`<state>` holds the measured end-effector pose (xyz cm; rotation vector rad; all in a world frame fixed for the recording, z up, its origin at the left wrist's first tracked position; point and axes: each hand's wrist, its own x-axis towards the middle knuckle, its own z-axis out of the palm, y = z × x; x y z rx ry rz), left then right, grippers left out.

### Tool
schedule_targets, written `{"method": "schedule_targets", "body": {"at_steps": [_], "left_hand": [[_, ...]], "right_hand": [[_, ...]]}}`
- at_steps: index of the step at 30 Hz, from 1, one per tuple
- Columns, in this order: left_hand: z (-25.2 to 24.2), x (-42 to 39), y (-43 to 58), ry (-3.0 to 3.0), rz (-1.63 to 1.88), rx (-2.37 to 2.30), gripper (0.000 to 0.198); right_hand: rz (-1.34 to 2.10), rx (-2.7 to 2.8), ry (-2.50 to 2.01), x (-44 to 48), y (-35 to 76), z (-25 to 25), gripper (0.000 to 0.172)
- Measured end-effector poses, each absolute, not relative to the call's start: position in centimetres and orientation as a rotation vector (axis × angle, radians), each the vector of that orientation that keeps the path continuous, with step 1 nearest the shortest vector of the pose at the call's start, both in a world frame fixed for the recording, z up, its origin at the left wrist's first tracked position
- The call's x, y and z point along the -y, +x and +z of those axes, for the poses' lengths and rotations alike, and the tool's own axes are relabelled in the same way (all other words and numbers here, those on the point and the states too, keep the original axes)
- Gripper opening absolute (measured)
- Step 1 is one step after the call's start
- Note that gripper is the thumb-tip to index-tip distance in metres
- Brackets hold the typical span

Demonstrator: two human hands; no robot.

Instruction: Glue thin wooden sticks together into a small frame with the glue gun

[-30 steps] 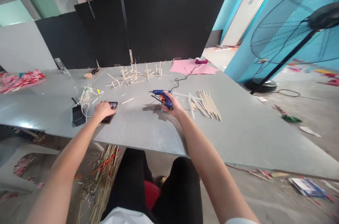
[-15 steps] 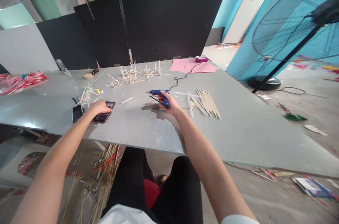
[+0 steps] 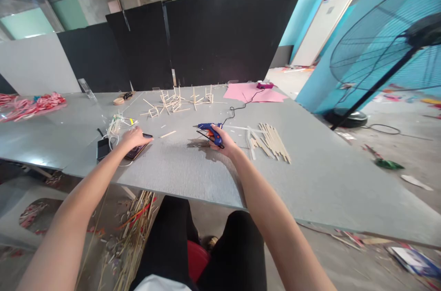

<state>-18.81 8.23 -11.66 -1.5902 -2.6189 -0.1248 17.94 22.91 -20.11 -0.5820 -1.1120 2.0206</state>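
My left hand [image 3: 133, 137] lies across a dark smartphone [image 3: 137, 152] near the table's left front, thumb along its far end and fingers closed about it; part of the phone is hidden under the hand. My right hand [image 3: 220, 138] is wrapped around a blue hot glue gun [image 3: 215, 131] with an orange trigger. Its nozzle points left, just above the table, and a clear glue stick [image 3: 237, 128] sticks out behind. To the right of this hand lies a bundle of pale wooden sticks [image 3: 275, 142]. A single short stick [image 3: 167, 134] rests between my hands.
Small stick frames [image 3: 175, 100] stand toward the back of the grey table [image 3: 186, 174]. Pink paper [image 3: 237, 91] lies behind the glue gun, with a magenta power block [image 3: 264, 85] and black cord. A black box [image 3: 103, 148] and white cable sit left. A large fan [image 3: 406, 47] stands right.
My left hand has drawn up over the phone, its fingers closing in, and the phone's far end looks slightly raised. The right hand keeps the glue gun in place. The view has tilted slightly upward.
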Motion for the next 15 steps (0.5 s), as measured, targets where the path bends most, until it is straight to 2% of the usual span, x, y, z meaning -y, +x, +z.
{"method": "schedule_targets", "body": {"at_steps": [1, 4, 6, 12, 15], "left_hand": [[-11.9, -8.6, -17.9, -1.602, -0.198, 2.563, 0.071], [-13.7, -10.4, -14.2, -1.766, -0.441, 2.373, 0.044], [-15.4, -12.1, -11.5, -1.925, -0.597, 2.219, 0.037], [-18.7, -15.0, -8.5, -2.291, -1.043, 1.751, 0.037], [-19.4, -14.6, -9.5, -2.348, -1.175, 1.672, 0.038]], "right_hand": [[2.022, 1.104, -0.589, -22.8, 17.9, -20.1, 0.044], [2.029, 1.093, -0.598, -22.5, 17.8, -19.8, 0.043], [2.03, 1.104, -0.596, -22.2, 17.8, -19.6, 0.043], [2.031, 1.187, -0.635, -22.2, 17.6, -19.3, 0.054], [2.021, 1.198, -0.628, -22.1, 17.4, -19.3, 0.053]]}}
